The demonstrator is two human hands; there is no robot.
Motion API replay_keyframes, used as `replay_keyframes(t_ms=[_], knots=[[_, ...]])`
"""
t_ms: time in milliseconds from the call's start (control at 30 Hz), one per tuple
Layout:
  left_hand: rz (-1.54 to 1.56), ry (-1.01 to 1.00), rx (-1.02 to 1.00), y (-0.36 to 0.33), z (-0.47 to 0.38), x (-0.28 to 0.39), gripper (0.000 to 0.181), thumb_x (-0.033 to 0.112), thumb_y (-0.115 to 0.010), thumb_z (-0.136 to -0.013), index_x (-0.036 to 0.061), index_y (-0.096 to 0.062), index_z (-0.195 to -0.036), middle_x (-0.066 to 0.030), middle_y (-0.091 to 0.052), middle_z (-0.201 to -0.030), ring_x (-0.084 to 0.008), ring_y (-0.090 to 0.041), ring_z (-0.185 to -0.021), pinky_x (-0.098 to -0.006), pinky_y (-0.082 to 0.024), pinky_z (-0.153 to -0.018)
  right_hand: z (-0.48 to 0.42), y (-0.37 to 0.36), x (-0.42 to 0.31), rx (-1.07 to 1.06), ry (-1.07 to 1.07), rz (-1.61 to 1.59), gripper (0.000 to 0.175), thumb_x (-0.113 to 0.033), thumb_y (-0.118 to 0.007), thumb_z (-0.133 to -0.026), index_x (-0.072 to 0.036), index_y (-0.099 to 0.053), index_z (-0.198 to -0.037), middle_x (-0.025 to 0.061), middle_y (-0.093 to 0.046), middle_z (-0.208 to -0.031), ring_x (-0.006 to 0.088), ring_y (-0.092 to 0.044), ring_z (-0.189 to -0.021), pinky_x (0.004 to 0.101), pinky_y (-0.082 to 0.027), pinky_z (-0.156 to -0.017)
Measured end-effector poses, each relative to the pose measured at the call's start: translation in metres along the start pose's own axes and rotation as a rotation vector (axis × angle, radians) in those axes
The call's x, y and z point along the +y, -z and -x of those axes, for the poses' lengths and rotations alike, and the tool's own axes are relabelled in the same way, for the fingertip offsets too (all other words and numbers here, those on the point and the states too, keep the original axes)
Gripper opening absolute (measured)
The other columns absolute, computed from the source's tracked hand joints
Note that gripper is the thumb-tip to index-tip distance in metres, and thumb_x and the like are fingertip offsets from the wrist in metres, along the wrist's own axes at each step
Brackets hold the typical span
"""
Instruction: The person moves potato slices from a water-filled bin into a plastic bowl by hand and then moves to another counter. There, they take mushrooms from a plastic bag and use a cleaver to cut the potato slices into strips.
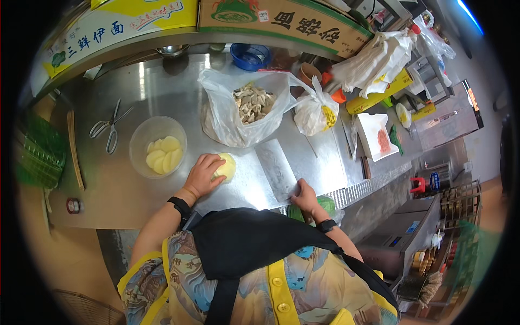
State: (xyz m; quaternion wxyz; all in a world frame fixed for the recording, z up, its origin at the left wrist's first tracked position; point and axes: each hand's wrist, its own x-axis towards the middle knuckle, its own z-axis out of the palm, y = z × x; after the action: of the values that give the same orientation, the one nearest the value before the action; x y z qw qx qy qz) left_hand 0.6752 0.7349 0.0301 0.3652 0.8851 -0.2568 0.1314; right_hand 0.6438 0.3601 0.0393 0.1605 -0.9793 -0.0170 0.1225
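My left hand (204,175) grips a pale yellow peeled potato (226,167), or a piece of one, on the steel worktop, fingers over its left side. My right hand (306,197) is closed around the handle end of a cleaver. Its broad rectangular blade (277,170) lies over the worktop, apart from the potato; the handle is mostly hidden by the hand. Left of my left hand stands a clear round plastic tub (138,162) with several potato slices (164,153) in it. Beyond the potato sits an open plastic bag (219,122) of torn greyish mushrooms (254,103).
Scissors (109,128) and thin wooden sticks (73,150) lie on the left of the steel worktop (109,183). A tied bag (315,111) and a white tray (367,130) with pinkish minced food are on the right. Cardboard boxes (280,24) line the shelf above; a blue basket (250,57) stands below it.
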Motion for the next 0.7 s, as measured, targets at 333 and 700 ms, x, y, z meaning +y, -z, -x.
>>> replay_keyframes(t_ms=[333,700], knots=[[-0.059,0.012,0.062,-0.005,0.002,-0.004,0.032,0.020,-0.073,-0.072,0.0065,-0.062,-0.098,-0.0100,-0.056,-0.109,-0.0307,-0.053,-0.103,-0.0389,-0.047,-0.085,0.030,0.034,-0.029,-0.063,0.360,-0.321,0.020,-0.005,-0.063,-0.082,-0.003,-0.053,-0.099,0.0119,-0.054,-0.083,0.0286,-0.057,-0.074,0.0340,-0.046,-0.064],[-0.115,0.042,0.061,-0.010,0.000,-0.003,0.031,0.025,-0.073,-0.072,0.0082,-0.064,-0.096,-0.0063,-0.057,-0.107,-0.0272,-0.053,-0.103,-0.0366,-0.048,-0.086,-0.015,0.030,-0.126,-0.001,0.629,0.093,0.025,-0.006,-0.050,-0.083,-0.008,-0.048,-0.108,0.0145,-0.058,-0.094,0.0337,-0.063,-0.076,0.0432,-0.051,-0.063]])
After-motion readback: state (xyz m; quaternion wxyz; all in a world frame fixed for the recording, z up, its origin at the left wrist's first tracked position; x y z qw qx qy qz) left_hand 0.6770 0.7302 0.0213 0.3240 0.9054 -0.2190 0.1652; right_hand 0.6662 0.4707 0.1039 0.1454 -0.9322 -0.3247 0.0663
